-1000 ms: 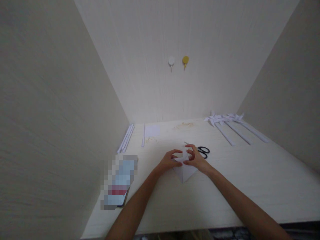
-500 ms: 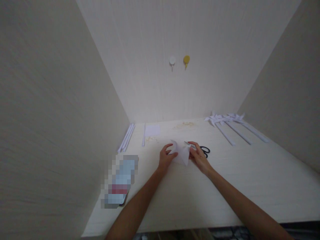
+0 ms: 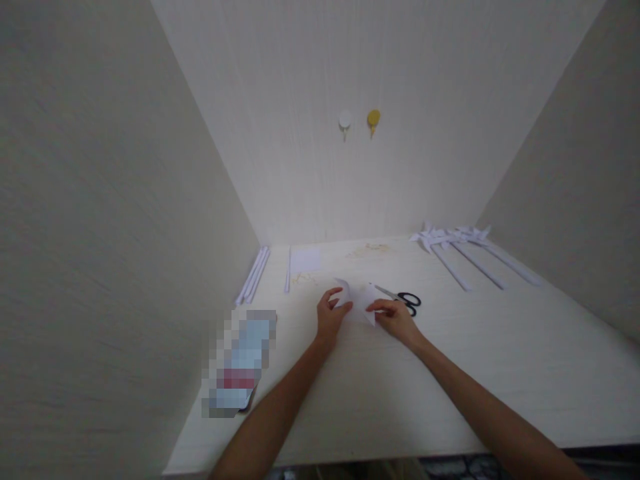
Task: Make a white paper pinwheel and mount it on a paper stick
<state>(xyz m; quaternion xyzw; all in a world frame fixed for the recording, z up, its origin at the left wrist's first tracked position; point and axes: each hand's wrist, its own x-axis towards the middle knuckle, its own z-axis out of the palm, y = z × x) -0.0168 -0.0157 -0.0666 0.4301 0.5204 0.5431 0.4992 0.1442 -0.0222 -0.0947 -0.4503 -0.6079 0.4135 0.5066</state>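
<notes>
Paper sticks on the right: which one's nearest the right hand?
The leftmost stick; the middle stick and rightmost stick lie farther right, away from the right hand.

To the right of the scissors [image 3: 411, 300], bare tabletop [image 3: 515, 347] is left open for a hand to be passed across. In front of the scissors, the way is crossed by the right forearm [image 3: 465, 381]. Left of the scissors, it is blocked by the right hand [image 3: 399, 323], the white paper [image 3: 361, 308] and the left hand [image 3: 331, 320]. Behind and right of the scissors, room is taken up by paper pinwheels [image 3: 439, 238].
</notes>
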